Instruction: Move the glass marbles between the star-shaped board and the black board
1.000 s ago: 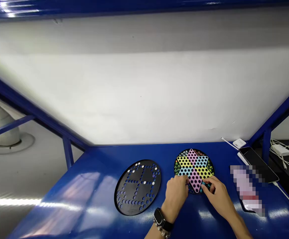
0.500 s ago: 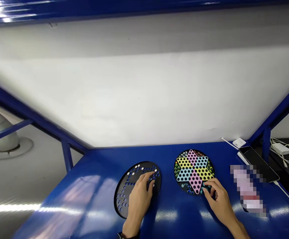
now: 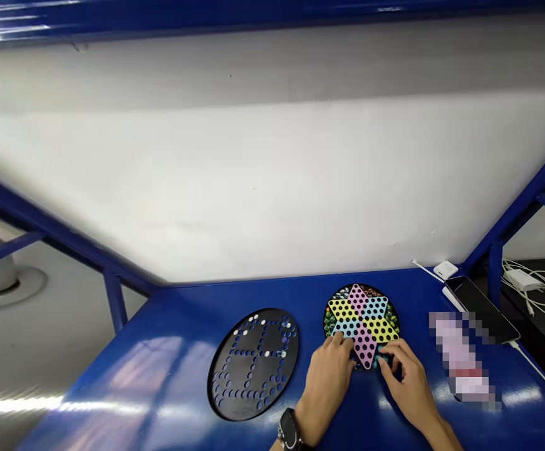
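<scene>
A round black game board with a star of pink, yellow and blue points lies on the blue table, glass marbles in the compartments around the star. At its lower left edge is my left hand, fingers bent down together; their tips, by the blue marbles, are partly hidden. My right hand curls over the lower right compartment, thumb and index fingertip nearly meeting in a pinch at the teal marbles. To the left lies a black tray with holes, holding several white pieces and marbles in its upper and right part.
A phone with a charging cable and a white case lie at the right. In front of them is a pixelated pink item. White cables sit beyond the table's right side. A white panel rises behind.
My left hand has moved right, from the black holed tray to the lower left of the star board. My right hand stays at the lower right compartment. The view has shifted slightly.
</scene>
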`<state>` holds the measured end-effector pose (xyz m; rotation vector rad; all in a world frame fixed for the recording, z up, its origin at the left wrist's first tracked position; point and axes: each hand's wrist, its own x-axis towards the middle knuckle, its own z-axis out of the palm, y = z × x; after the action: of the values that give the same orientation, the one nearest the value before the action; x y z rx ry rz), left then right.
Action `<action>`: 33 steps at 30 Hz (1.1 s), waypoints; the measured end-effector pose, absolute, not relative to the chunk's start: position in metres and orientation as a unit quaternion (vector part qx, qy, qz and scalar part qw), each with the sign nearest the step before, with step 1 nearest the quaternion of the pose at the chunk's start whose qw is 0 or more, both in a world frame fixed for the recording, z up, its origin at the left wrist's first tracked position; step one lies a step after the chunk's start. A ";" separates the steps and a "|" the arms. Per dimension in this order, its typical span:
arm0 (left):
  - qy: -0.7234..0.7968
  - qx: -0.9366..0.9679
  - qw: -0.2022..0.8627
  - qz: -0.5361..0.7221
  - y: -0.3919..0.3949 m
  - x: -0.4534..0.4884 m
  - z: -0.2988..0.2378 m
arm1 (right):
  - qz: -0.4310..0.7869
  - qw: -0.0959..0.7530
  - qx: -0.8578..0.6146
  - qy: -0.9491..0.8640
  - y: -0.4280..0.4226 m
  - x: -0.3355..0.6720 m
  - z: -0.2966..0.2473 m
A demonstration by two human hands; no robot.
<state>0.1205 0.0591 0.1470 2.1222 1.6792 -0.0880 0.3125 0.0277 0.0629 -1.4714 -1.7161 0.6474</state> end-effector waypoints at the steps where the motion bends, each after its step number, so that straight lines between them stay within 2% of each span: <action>1: 0.616 0.756 0.218 -0.037 0.059 0.121 0.148 | 0.254 0.386 -0.577 -0.673 0.028 0.313 0.063; 9: 0.605 0.760 0.215 -0.102 0.065 0.129 0.149 | 0.263 0.378 -0.579 -0.673 0.028 0.313 0.063; 14: 0.603 0.761 0.221 -0.094 0.070 0.128 0.153 | 0.265 0.375 -0.580 -0.673 0.027 0.313 0.063; 17: 0.619 0.753 0.223 -0.028 0.067 0.112 0.155 | 0.265 0.382 -0.576 -0.673 0.027 0.312 0.064; 21: 0.717 0.656 0.204 0.114 0.063 0.061 0.151 | 0.266 0.384 -0.574 -0.673 0.027 0.312 0.066; 25: 0.776 0.604 0.168 0.068 0.061 0.015 0.139 | 0.269 0.376 -0.577 -0.673 0.026 0.312 0.065; 31: 0.693 0.689 0.167 0.128 0.052 0.049 0.137 | 0.281 0.383 -0.577 -0.664 0.026 0.311 0.062; 33: 0.652 0.731 0.184 0.084 0.050 0.075 0.143 | 0.279 0.385 -0.578 -0.664 0.026 0.311 0.062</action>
<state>0.0755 0.0500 0.1433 2.0609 1.8384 0.2365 0.3110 0.0262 0.0623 -1.4717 -1.6909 0.7098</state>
